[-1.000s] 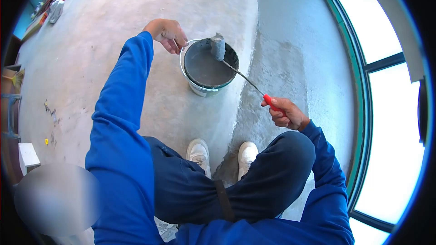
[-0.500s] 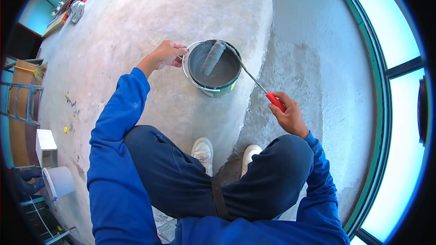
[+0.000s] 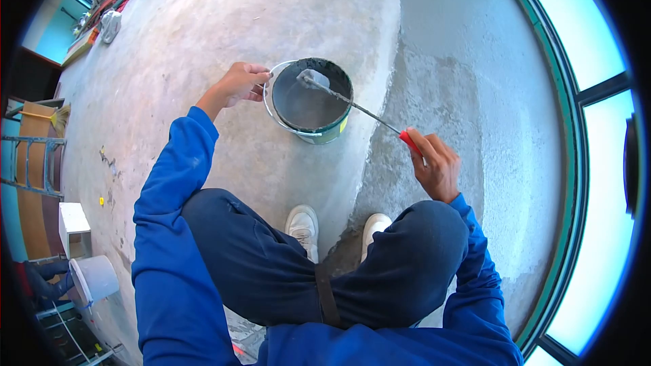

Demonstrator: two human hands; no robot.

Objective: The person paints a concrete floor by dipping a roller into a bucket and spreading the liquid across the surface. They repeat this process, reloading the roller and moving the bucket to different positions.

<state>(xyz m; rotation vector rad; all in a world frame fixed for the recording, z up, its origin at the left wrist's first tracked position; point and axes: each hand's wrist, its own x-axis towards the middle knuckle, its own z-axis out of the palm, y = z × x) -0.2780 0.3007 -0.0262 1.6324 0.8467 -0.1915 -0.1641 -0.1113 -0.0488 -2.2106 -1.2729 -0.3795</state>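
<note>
A dark bucket (image 3: 328,134) with grey liquid inside stands on the floor in front of my feet. My left hand (image 3: 239,85) pinches the wire handle (image 3: 268,109) at the bucket's left side. A paint roller (image 3: 316,81) dips into the bucket, its head partly sunk in the grey coating near the far wall. Its metal rod crosses the bucket's right rim. My right hand (image 3: 437,164) is wrapped round the roller's red grip, to the right of the bucket.
Wet-looking grey coating (image 3: 447,94) covers the floor on the right, beside the green-framed windows (image 3: 566,128). Paler floor (image 3: 169,61) lies left. Along the left stand a ladder (image 3: 49,166), a white box (image 3: 74,229), a white bucket (image 3: 97,279) and a broom (image 3: 61,120).
The roller head has turned and sunk lower into the grey liquid. My right hand has shifted slightly right and rotated. The bucket and my left hand have moved a little left.
</note>
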